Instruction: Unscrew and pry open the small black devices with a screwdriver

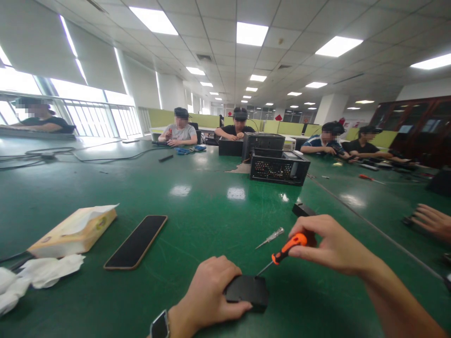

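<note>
My left hand (214,291), with a watch on its wrist, is wrapped round a small black box-shaped part (248,291) and holds it against the green table. In my right hand (327,244) is an orange and black screwdriver (291,246), gripped by its handle. Its shaft slants down to the left, and the tip meets the far top edge of the black part. What the tip touches there is too small to make out. Just beyond lies a second, clear-handled screwdriver (270,237). Another black block (303,210) sits behind my right hand.
A phone (136,241), a tissue pack (75,230) and crumpled tissues (49,271) lie at left. Black computer cases (280,166) stand mid-table. Cables (88,155) run across the far left. Another person's hand (431,220) is at the right edge; several people sit farther back.
</note>
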{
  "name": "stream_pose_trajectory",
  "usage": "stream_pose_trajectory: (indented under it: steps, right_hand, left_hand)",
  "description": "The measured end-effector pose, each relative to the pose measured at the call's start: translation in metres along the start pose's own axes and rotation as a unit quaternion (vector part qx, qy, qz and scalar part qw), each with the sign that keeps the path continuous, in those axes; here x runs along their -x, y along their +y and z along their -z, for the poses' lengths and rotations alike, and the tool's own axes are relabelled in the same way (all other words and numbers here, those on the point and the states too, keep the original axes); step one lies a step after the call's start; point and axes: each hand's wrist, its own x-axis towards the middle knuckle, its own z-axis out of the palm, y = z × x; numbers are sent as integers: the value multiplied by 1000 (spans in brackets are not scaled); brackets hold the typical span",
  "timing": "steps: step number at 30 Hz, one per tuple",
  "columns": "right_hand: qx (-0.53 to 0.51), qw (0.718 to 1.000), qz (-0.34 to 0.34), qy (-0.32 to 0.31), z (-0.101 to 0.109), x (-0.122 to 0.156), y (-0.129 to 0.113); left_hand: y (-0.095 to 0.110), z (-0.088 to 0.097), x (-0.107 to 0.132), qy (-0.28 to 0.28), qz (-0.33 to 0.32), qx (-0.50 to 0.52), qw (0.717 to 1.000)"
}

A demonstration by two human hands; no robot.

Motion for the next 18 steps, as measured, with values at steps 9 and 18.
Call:
stream_pose_trajectory:
  steps: [9, 18]
  right_hand:
    - [-65, 997, -30, 33, 0, 0, 1]
    - [-89, 996, 6, 8, -10, -2, -9]
  left_hand:
    - [1, 3, -2, -1, 4, 7, 1000]
    - [3, 5, -2, 1, 1, 1, 1000]
